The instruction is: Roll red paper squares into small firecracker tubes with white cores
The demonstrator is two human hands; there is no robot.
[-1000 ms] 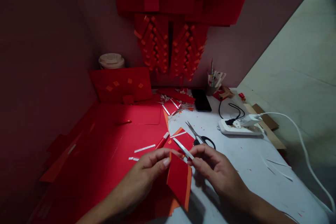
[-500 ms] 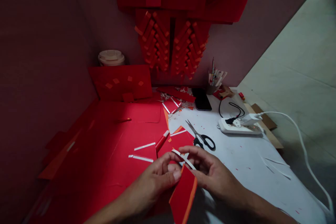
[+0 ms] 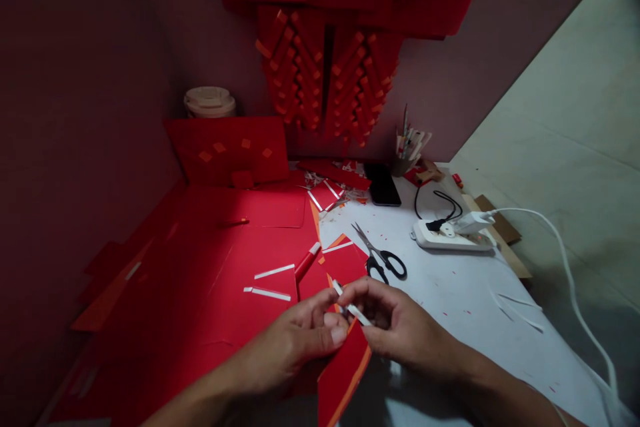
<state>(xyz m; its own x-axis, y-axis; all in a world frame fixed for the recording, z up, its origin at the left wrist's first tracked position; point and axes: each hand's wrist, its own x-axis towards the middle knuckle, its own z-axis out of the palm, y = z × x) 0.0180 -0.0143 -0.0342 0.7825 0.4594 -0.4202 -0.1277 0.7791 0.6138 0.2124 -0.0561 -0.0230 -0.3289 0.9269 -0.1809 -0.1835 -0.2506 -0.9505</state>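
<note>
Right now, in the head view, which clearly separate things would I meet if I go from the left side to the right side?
White bucket, left hand, scissors, power strip.

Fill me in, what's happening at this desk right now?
A person's left hand pinches a flat red paper piece with orange edges. The right hand holds a narrow white strip near the piece's upper end; I can't tell whether strip and piece touch. Black-handled metal scissors lie just beyond the right hand on the white tabletop.
</note>
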